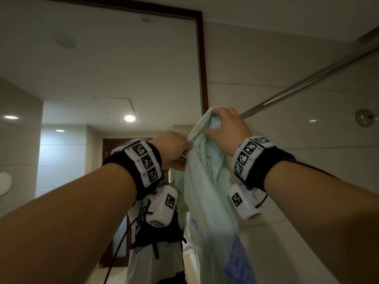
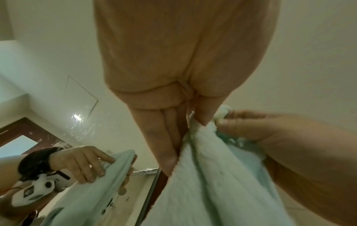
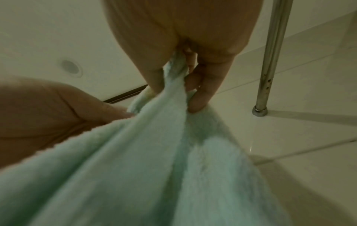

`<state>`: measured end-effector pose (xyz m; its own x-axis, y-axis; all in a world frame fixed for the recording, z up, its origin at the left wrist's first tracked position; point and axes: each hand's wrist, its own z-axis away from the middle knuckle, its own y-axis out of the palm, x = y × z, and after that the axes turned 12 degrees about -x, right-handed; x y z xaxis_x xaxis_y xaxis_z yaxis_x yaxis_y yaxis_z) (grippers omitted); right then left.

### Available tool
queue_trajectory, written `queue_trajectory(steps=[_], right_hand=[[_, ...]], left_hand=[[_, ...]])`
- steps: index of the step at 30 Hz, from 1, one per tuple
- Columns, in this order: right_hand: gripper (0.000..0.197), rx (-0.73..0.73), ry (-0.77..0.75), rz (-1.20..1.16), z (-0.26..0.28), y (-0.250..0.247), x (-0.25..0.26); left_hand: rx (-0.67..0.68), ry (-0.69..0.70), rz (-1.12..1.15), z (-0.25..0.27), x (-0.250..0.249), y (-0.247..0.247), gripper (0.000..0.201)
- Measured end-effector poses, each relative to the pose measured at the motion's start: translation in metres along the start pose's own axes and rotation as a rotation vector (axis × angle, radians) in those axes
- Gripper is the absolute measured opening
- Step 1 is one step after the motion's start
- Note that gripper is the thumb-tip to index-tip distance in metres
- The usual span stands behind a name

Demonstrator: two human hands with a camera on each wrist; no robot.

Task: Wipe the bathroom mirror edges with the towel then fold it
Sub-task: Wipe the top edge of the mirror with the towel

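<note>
I see my left hand [image 1: 173,148] raised before the mirror [image 1: 123,68], fingers and thumb pinching the upper edge of a pale green towel [image 1: 207,193]. The towel hangs down between both wrists, in front of the mirror's dark wooden frame [image 1: 203,64]. Just to its right, my right hand [image 1: 227,130] grips the bunched top. A metal rail [image 1: 307,78] crosses the tiled wall [image 1: 287,48] further right.

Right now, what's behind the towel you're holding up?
Behind the towel sits the mirror's dark right frame and the tiled wall. Both hands, left and right, pinch its top. The lower frame edge is covered by cloth.
</note>
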<state>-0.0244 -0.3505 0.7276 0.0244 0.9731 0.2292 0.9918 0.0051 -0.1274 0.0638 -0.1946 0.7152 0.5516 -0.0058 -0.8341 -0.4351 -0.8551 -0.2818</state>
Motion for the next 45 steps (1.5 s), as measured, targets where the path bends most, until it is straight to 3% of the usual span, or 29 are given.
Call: queue_trajectory(steps=[5,7,12,15,17,19,22,24,27,30,32,35,39,42,45], right_hand=[[0.043,-0.041,-0.155,0.208,-0.017,0.002,-0.010],[0.041,-0.056,-0.226,0.315,-0.022,0.006,-0.012],[0.039,0.073,-0.147,0.374,-0.047,0.023,-0.017],[0.044,0.134,-0.085,0.272,-0.072,0.043,-0.015],[0.044,0.124,0.026,0.161,-0.090,0.058,-0.011],[0.047,0.110,0.152,-0.006,-0.106,0.070,-0.006],[0.068,0.118,0.258,-0.256,-0.123,0.088,-0.007],[0.073,0.119,0.153,-0.232,-0.131,0.102,-0.013],[0.075,0.098,-0.034,0.059,-0.148,0.119,-0.033],[0.074,0.058,-0.116,0.173,-0.159,0.131,-0.050],[0.070,0.036,-0.109,0.135,-0.160,0.140,-0.061],[0.055,-0.013,-0.170,0.158,-0.159,0.153,-0.077],[0.035,-0.187,-0.269,0.133,-0.151,0.152,-0.087],[0.044,-0.268,-0.274,0.119,-0.149,0.150,-0.085],[0.064,-0.264,-0.302,0.145,-0.148,0.151,-0.080]], left_hand=[[-0.333,0.166,-0.186,-0.024,-0.015,-0.013,0.026],[-0.415,0.177,-0.142,-0.038,-0.020,-0.013,0.028],[-0.402,0.022,0.272,-0.079,-0.031,-0.008,0.022],[-0.422,0.126,0.367,-0.109,-0.030,-0.006,0.017],[-0.425,0.233,0.342,-0.128,-0.030,-0.003,0.031],[-0.433,0.341,0.221,-0.138,-0.034,0.002,0.040],[-0.460,0.471,-0.017,-0.156,-0.036,0.009,0.038],[-0.447,0.567,-0.275,-0.170,-0.038,0.010,0.043],[-0.395,0.637,-0.681,-0.189,-0.046,0.012,0.060],[-0.427,0.692,-0.761,-0.207,-0.042,0.018,0.079],[-0.556,0.758,-0.832,-0.220,-0.033,0.018,0.072],[-0.719,0.882,-1.004,-0.232,-0.022,0.021,0.039],[-0.837,0.926,-1.266,-0.236,-0.015,0.035,0.043],[-0.898,0.979,-1.352,-0.232,-0.018,0.036,0.040],[-0.847,0.953,-1.427,-0.230,-0.021,0.027,0.046]])
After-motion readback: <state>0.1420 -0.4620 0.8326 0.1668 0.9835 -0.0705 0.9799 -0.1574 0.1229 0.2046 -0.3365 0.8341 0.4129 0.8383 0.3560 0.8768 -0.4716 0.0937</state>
